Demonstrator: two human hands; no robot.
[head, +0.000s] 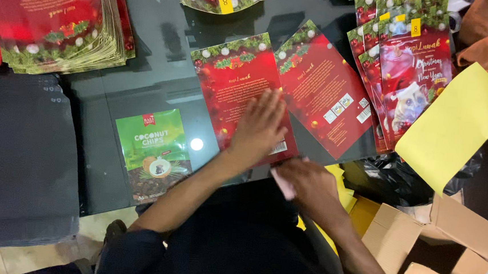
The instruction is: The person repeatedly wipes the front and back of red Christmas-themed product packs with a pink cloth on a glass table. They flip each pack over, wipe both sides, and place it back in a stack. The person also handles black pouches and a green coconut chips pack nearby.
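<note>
Hands first: my left hand lay flat with fingers spread out, pressing down on a red holiday-print pouch that sat near the front edge of the dark glass table. So nothing was gripped there, just an open palm resting on the pouch's lower right part. My right hand was down by the table edge, just right of the left wrist, curled around a small pale pink piece; I couldn't really tell what that piece was, only that the fingers were closed on it. Right beside the pressed pouch lay a second red pouch, tilted, its corner touching or overlapping the first one. Further right was a fanned stack of pouches showing their fronts, with a yellow sheet partly covering its lower right. To the left of my arm sat a green snack pouch, well apart from the red ones. A big pile of red pouches filled the top left corner, and a stack of black bags lay below it. Open cardboard boxes stood down at the lower right.
</note>
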